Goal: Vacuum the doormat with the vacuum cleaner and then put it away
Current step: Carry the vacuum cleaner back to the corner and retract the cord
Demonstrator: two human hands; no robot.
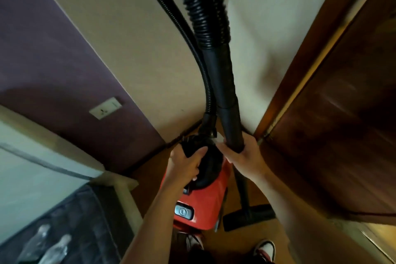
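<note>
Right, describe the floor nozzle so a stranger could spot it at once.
Start at the dark wooden door on the right and drop to the floor at its foot. There, just right of the red vacuum cleaner, lies the floor nozzle. It is the flat, wide black head ending the rigid black tube that the right hand grips.

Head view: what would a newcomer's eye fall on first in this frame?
The red vacuum cleaner sits low in the middle, by the wall corner, with the left hand gripping its black top. Next comes the thick black ribbed hose, which sweeps down from the top edge into the rigid wand. The right hand grips the wand beside a dark wooden door on the right.
</note>
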